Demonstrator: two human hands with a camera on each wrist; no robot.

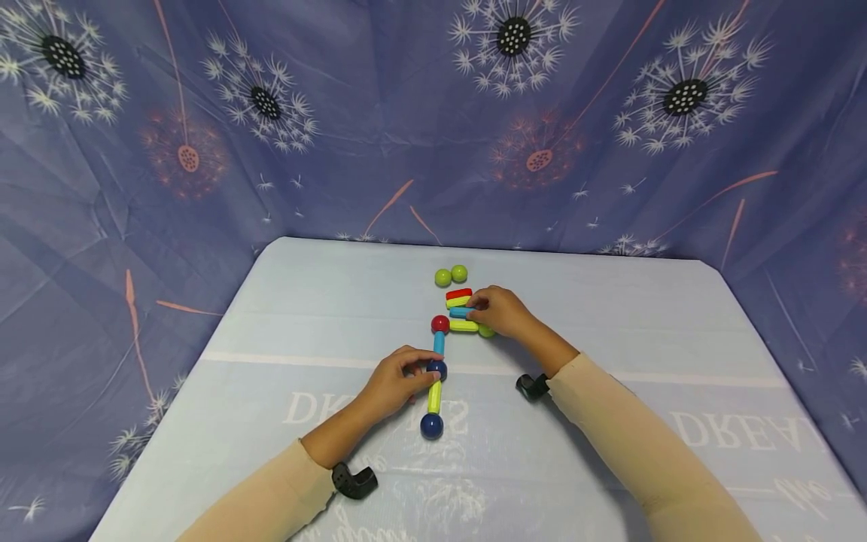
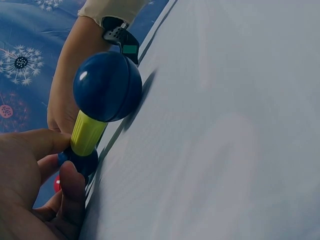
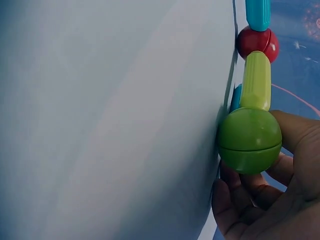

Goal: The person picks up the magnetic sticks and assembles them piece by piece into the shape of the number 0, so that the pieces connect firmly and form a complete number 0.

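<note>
A chain of balls and rods lies on the table. From the near end it runs dark blue ball [image 1: 432,426], yellow rod [image 1: 434,397], second dark blue ball [image 1: 437,369], light blue rod [image 1: 439,344], red ball [image 1: 440,324]. There it turns right through another yellow rod [image 1: 463,326] to a green ball [image 3: 250,140]. My left hand [image 1: 400,380] grips the middle dark blue ball between thumb and fingers. With thumb and fingertips, my right hand [image 1: 503,311] pinches the right end of a loose blue rod [image 1: 461,312] behind the chain's right branch.
Just beyond the blue rod, a red rod [image 1: 459,293] and a yellow rod [image 1: 457,302] lie side by side. Two light green balls [image 1: 443,278] sit farther back. A patterned cloth [image 1: 406,113] hangs behind the white-covered table [image 1: 325,301].
</note>
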